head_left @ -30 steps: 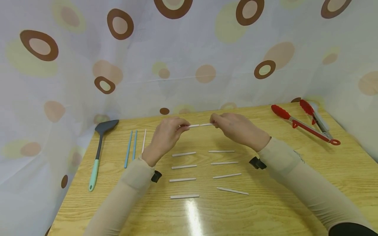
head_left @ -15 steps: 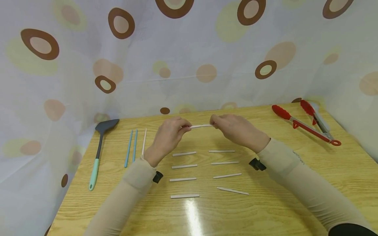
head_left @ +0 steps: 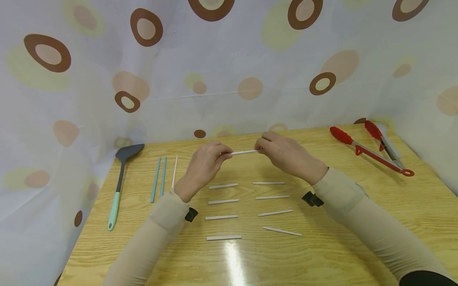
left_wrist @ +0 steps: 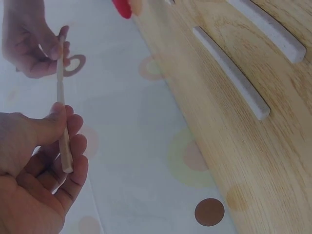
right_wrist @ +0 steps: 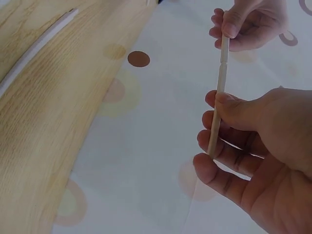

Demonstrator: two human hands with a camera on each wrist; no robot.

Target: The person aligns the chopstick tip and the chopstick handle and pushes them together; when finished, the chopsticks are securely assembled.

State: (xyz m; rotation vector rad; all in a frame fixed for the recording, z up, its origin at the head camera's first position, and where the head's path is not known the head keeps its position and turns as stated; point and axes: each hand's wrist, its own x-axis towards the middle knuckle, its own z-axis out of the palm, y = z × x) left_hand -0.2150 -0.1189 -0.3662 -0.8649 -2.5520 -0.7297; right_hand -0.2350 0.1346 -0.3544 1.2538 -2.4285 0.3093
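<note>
A thin pale stick (head_left: 244,152) is held aloft over the far part of the wooden table (head_left: 304,262), before the spotted curtain (head_left: 222,51)! One end is pinched by the left hand (head_left: 205,163), the other by the right hand (head_left: 286,155); on both sides the grip is made with thumb and fingers, and a bare stretch of stick is left showing between. Near the middle a small notch is seen (whether it is one piece or two set end to end cannot be told).

Below, two columns of short pale sticks are laid out: four in the left column (head_left: 223,201), four in the right column (head_left: 272,197), the nearest on the right being set aslant. Over to the left, two blue sticks (head_left: 155,180) are placed side by side, with a white stick (head_left: 174,171) next to them, its lower part covered by the left arm. Farther out, a spatula (head_left: 120,178) with a dark head and mint handle is laid; at far right, red tongs (head_left: 375,156) are spread wide.
</note>
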